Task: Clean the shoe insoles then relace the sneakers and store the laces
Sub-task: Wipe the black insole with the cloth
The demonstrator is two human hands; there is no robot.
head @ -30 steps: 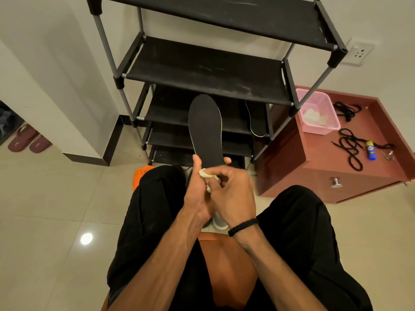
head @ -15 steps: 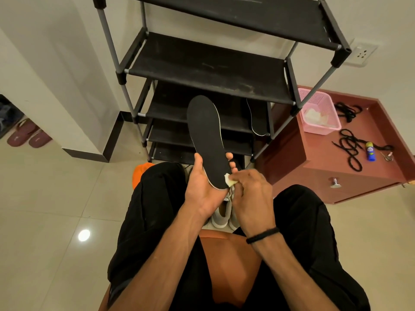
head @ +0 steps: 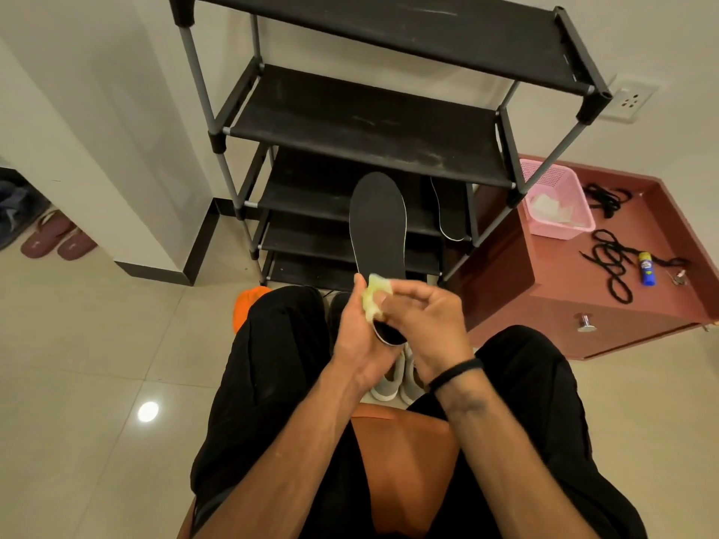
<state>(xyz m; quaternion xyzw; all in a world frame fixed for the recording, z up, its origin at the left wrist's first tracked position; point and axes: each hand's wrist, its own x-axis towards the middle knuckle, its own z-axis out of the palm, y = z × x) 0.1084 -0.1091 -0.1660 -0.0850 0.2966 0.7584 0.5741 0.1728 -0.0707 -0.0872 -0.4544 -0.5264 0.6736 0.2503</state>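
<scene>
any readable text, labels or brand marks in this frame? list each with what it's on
None can be read.
Blue tube with yellow cap on the red cabinet: has a printed label, too small and blurred to read.
Maroon slippers on the floor: a pale mark on each strap, illegible.
Insole, pink basket, shoe rack: no print visible.

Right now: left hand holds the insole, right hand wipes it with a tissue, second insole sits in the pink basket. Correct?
Not quite. In the head view the second insole leans on the shoe rack, not in the pink basket. The rest holds: left hand holds the insole, right hand wipes with the tissue.
</scene>
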